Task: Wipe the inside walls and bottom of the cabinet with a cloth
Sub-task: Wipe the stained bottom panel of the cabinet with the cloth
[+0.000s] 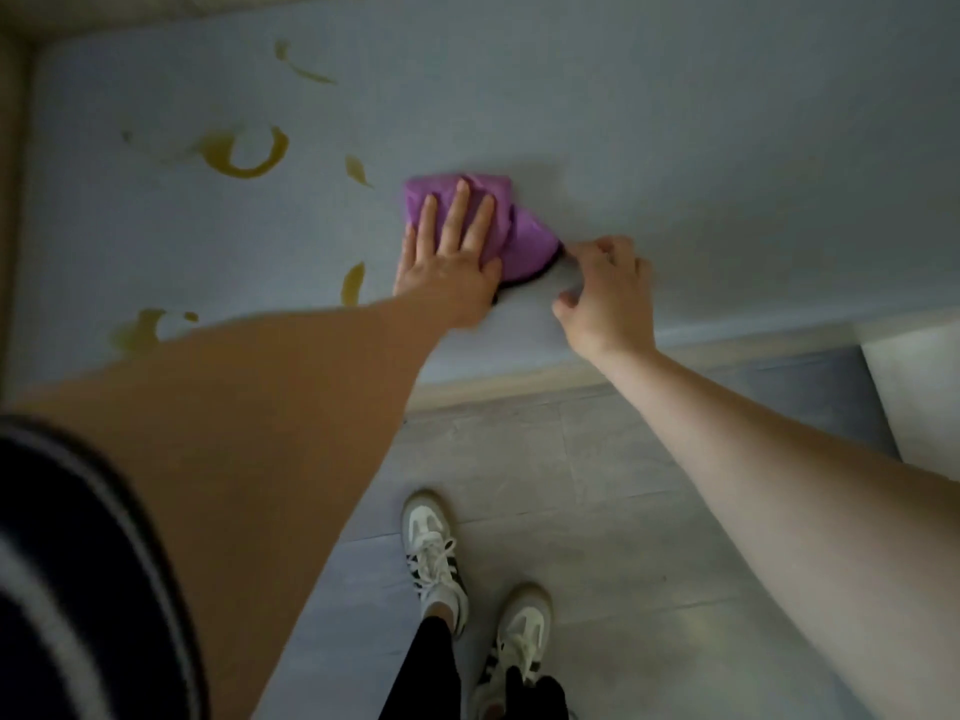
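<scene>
A crumpled purple cloth (460, 220), soft and folded into a rough wedge with a dark trimmed edge, is laid on the cabinet bottom (675, 148), a smooth, matte, pale grey-blue panel. The cloth is pressed flat by the left hand (447, 257), whose fingers (457, 210) are held straight and slightly spread over the fabric. The cloth's right corner, at the dark hem, is pinched by the curled fingers (587, 252) of the right hand (608, 293). Yellowish-olive stains (244, 153), shaped as arcs, a broken ring and teardrop smears, are scattered over the panel to the left of the cloth. A light wood-toned edge strip (519, 381) is seen along the panel's near side. Below it, grey stone-look floor tiles (597, 485) are visible, with white lace-up sneakers (431, 558) bearing dark stripes.
</scene>
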Motion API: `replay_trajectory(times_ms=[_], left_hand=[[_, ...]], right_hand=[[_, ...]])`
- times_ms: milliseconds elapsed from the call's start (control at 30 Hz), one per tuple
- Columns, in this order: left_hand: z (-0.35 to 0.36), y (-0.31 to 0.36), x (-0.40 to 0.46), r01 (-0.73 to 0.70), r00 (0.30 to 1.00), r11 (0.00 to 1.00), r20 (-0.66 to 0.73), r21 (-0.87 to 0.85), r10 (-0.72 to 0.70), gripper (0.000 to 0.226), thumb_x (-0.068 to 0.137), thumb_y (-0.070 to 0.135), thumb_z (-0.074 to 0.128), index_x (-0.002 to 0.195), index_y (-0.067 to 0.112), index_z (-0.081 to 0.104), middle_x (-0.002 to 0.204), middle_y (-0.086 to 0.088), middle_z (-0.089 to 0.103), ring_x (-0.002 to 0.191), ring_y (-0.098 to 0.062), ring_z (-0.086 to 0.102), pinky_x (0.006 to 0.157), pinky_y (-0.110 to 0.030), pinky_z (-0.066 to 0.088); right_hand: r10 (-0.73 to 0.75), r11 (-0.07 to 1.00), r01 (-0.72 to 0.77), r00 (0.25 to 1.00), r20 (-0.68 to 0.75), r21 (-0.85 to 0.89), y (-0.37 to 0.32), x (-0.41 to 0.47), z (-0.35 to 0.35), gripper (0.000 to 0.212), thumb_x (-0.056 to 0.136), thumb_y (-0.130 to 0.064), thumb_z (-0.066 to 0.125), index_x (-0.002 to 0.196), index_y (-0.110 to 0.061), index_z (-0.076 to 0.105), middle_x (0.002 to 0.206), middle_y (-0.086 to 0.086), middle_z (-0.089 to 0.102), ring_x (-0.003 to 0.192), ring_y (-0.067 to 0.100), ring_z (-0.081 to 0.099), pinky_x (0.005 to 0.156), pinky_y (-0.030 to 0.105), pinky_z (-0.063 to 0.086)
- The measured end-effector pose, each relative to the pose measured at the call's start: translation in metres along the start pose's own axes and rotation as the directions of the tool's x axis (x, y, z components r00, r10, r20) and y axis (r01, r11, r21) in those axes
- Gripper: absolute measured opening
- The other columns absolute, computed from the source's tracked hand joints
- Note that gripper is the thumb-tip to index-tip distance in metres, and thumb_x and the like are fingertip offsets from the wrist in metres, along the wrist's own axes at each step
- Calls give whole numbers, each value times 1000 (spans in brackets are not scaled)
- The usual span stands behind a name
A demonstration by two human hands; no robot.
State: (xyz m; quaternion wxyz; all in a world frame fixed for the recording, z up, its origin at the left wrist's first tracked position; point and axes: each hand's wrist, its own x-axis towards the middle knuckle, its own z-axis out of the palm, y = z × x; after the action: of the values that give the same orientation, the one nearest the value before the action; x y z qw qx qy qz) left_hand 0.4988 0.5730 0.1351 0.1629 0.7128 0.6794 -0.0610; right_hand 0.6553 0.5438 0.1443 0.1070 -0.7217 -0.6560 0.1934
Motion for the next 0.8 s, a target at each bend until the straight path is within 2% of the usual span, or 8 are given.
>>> replay_trajectory(times_ms=[67, 167, 300, 433, 567, 667, 800], left_hand=[[-2, -2, 10, 41, 999, 999, 9, -21, -41, 63, 99, 44, 27, 150, 32, -9, 157, 6, -20, 144, -27, -16, 116, -40, -8], [9, 3, -9, 56, 996, 997, -63, -52, -60, 63, 98, 41, 28, 150, 32, -6, 158, 4, -16, 145, -28, -14, 116, -40, -8], [40, 15, -73, -24, 975, 999, -223, -36, 15, 63, 93, 44, 27, 151, 28, 8, 159, -3, 1, 145, -35, -1, 116, -42, -5], [58, 16, -94, -72, 968, 987, -229, 141, 104, 72, 92, 47, 40, 150, 28, 0, 159, -1, 0, 146, -32, 1, 115, -40, -5], [53, 2, -80, -114, 944, 953, -269, 282, 192, 78, 83, 49, 51, 150, 27, 17, 157, -3, 17, 143, -32, 19, 116, -41, 14], [45, -19, -85, -182, 964, 938, -137, 295, 230, 81, 90, 47, 48, 150, 30, -3, 159, 2, -6, 146, -29, -2, 117, -39, 0], [35, -55, -107, -61, 988, 944, -117, 325, 104, 81, 93, 44, 46, 148, 27, -11, 158, 0, -14, 145, -30, -11, 117, -38, -4]], right_hand=[[-16, 1000, 16, 1000, -11, 6, 3, 0, 3, 48, 83, -16, 57, 131, -17, 50, 135, 9, 39, 120, 31, 39, 99, 25, 24], [-55, 998, 55, 998, -24, -2, 9, 0, 8, 48, 84, -14, 55, 132, -18, 50, 135, 8, 40, 122, 29, 39, 98, 23, 22], [-52, 997, 55, 996, -77, 45, 5, -14, 10, 46, 82, -11, 56, 129, -12, 54, 132, 12, 44, 119, 33, 43, 99, 28, 23], [-37, 996, 44, 996, -80, 80, 4, -26, 9, 45, 84, -8, 57, 129, -11, 55, 134, 12, 42, 117, 33, 42, 101, 27, 22], [-80, 994, 86, 993, -87, 61, 8, -26, 8, 46, 83, -8, 55, 128, -10, 55, 133, 14, 43, 116, 33, 43, 98, 26, 22], [-104, 993, 108, 992, -69, 49, 10, -26, 7, 46, 84, -7, 51, 130, -10, 54, 133, 15, 43, 117, 34, 43, 99, 27, 23], [-96, 994, 98, 994, -47, 52, 9, -24, 7, 47, 84, -5, 48, 130, -11, 53, 135, 14, 42, 118, 34, 43, 98, 29, 26]])
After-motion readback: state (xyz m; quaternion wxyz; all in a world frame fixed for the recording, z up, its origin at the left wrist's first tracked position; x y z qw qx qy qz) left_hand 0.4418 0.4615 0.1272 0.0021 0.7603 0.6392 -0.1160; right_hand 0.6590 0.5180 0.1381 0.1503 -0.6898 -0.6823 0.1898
